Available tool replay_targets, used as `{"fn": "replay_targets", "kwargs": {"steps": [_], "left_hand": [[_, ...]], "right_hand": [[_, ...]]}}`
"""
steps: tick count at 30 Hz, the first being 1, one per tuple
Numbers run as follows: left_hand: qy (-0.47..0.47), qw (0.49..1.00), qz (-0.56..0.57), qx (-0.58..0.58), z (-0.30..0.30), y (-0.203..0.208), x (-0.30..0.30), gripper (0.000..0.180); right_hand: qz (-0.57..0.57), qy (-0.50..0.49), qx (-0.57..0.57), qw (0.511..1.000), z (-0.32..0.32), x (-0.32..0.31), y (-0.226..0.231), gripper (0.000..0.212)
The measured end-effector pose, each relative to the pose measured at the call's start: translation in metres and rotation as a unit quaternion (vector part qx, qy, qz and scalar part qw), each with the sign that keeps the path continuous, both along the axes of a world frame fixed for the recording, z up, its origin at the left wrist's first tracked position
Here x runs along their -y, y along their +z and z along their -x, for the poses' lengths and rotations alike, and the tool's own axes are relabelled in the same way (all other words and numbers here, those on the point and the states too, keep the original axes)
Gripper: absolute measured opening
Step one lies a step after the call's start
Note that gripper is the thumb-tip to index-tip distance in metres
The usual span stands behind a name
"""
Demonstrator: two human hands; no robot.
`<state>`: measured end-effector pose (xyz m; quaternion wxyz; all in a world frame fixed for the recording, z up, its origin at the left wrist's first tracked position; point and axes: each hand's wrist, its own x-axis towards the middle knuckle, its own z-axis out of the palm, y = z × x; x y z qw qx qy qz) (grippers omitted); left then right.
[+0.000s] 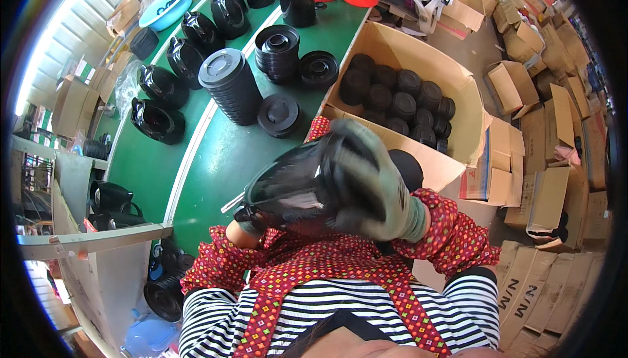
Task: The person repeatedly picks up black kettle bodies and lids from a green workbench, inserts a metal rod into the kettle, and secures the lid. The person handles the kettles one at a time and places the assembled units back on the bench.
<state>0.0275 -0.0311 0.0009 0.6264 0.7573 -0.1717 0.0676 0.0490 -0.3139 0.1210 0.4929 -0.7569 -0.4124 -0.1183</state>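
Note:
A glossy black jug (288, 181) lies on its side in front of my chest, its narrower end toward my left. My left hand (247, 230) is closed at that end; most of its fingers are hidden behind the jug. My right hand (389, 191), in a grey-green glove, is wrapped over the wide end, smeared by motion. Dark, blurred material shows under its palm, and I cannot make out its shape. Beyond the jug, a tall stack of black round discs (232, 90) stands on the green table (216, 168), with a few loose discs (279, 115) beside it.
Several black jugs (163, 86) line the table's left and far sides. Another stack of black round parts (277, 54) stands farther back. At the right, an open carton (451, 83) holds many black round pieces (403, 105). More cartons (549, 201) crowd the floor. A blue basin (165, 6) sits far left.

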Motion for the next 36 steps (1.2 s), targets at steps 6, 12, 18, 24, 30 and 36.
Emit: {"fn": "replay_targets", "kwargs": {"steps": [6,12,18,24,30,36], "left_hand": [[0.054,0.951,-0.229,0.200,-0.003,0.075,-0.015,0.064],[-0.035,0.998,0.027,0.053,-0.014,0.035,-0.029,0.079],[0.043,0.937,-0.251,0.239,-0.008,0.103,-0.010,0.062],[-0.001,0.997,-0.070,-0.014,-0.006,0.069,-0.023,0.066],[-0.038,0.929,-0.286,0.232,-0.014,0.116,-0.003,0.046],[-0.050,0.995,-0.004,-0.081,-0.006,0.073,-0.014,0.068]], "right_hand": [[-0.270,0.083,-0.720,0.634,-0.009,0.015,-0.065,0.085],[-0.212,0.061,-0.276,0.936,0.012,0.015,-0.060,0.100],[-0.340,0.087,-0.532,0.770,0.008,0.010,-0.076,0.061],[-0.299,-0.034,-0.349,0.888,0.014,0.003,-0.053,0.075],[-0.378,0.030,-0.559,0.738,0.014,0.003,-0.081,0.066],[-0.347,-0.001,-0.411,0.843,0.022,-0.001,-0.049,0.073]]}}
